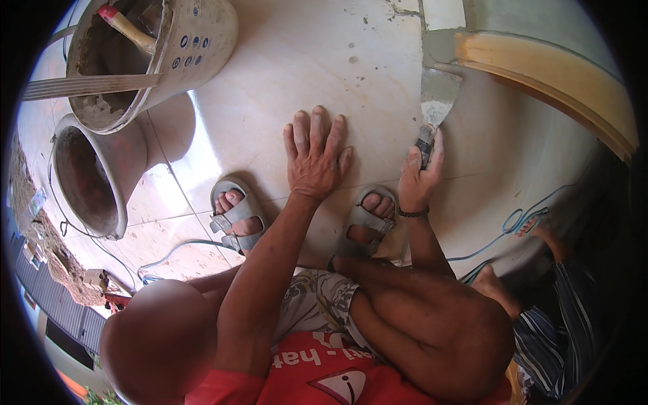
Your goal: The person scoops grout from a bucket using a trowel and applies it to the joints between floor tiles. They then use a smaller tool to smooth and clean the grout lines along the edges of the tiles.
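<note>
My left hand [316, 154] lies flat on the pale floor tiles [263, 81], its fingers spread and nothing in it. In my right hand [420, 179] is a putty knife [437, 101], gripped by its dark handle. The wide blade is smeared with grey and points away from me. Its far end lies over a strip of grey mortar [441, 44] between the tiles, beside the base of a yellow-brown wooden door frame [540, 64]. Whether the blade presses on the floor I cannot tell.
At the far left stands a dirty white bucket [196, 50] with a wooden handle [125, 28] inside. Nearer is a grey pail [131, 158]. A blue cord [172, 253] runs across the tiles at left, another [499, 236] at right. Someone's bare foot [496, 290] is close by on my right.
</note>
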Motion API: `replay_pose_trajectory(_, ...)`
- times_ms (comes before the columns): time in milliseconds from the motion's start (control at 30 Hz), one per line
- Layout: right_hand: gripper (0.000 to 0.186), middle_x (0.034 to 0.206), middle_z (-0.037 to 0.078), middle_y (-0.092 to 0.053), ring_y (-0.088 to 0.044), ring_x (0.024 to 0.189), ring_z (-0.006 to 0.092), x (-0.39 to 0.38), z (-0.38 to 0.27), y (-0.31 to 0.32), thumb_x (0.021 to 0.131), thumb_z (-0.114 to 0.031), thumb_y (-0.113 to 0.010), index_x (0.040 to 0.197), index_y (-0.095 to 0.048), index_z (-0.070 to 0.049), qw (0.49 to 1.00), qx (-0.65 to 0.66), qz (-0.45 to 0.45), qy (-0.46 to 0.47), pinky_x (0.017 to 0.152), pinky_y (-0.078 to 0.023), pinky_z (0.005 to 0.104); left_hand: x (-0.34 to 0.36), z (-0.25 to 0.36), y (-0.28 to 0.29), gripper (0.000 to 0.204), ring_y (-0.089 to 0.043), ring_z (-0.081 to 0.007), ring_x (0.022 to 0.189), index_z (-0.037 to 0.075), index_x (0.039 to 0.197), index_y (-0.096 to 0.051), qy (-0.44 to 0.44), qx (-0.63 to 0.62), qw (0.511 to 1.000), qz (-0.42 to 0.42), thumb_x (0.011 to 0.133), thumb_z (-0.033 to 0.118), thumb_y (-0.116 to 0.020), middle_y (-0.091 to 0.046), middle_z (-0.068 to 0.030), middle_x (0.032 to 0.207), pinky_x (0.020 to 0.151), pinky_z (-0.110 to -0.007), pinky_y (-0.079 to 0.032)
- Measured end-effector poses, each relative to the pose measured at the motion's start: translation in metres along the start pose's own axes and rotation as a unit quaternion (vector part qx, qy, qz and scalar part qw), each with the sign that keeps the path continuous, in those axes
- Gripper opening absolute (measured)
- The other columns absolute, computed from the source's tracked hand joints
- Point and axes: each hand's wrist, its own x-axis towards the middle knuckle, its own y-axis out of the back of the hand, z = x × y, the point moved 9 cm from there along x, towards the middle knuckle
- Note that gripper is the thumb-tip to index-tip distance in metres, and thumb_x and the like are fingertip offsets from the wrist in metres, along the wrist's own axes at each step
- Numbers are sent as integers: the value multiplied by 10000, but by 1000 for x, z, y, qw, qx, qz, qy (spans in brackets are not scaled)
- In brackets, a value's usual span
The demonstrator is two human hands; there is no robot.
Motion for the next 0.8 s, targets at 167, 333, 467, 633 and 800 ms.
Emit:
replay_pose_trajectory(167,486,1176,236,-576,-599,1004,316,-7,-18,-1,912,-52,-507,1371,-397,63,992,-92,8,90,878,-477,380,-4,-9,2,652,-168,-421,1392,215,1430,-388,16,22,1000,1,850,416,-611,-237,-150,1514,1124,-585,-142)
replay_pose_trajectory(333,466,832,101,-615,-546,582,131,-37,-1,33,940,-119,-515,1367,-418,41,980,137,-17,-141,521,-445,250,0,0,-4,669,-131,-412,1407,230,1435,-371,2,8,1000,-5,842,422,-615,-224,-147,1513,1133,-574,-100)
replay_pose_trajectory(467,481,719,56,-588,-459,463,66,-27,5,45,957,-236,-522,1363,-447,10,955,229,-65,-175,402,-358,209,-2,-4,-4,671,-126,-411,1410,230,1436,-366,10,22,1000,-9,845,432,-612,-223,-140,1516,1138,-567,-87)
replay_pose_trajectory(633,503,698,53,-579,-433,427,56,-9,13,55,959,-319,-530,1367,-466,-32,931,215,-117,-269,349,-314,202,-1,-3,-4,676,-129,-415,1410,222,1439,-362,10,24,1000,-13,846,433,-610,-223,-137,1519,1139,-571,-86)
replay_pose_trajectory(800,486,704,42,-565,-429,424,51,34,-7,50,957,-317,-544,1365,-480,-62,916,224,-133,-306,341,-297,187,-1,0,-2,676,-132,-417,1408,203,1436,-367,0,21,1000,-5,846,424,-613,-232,-153,1515,1136,-574,-91)
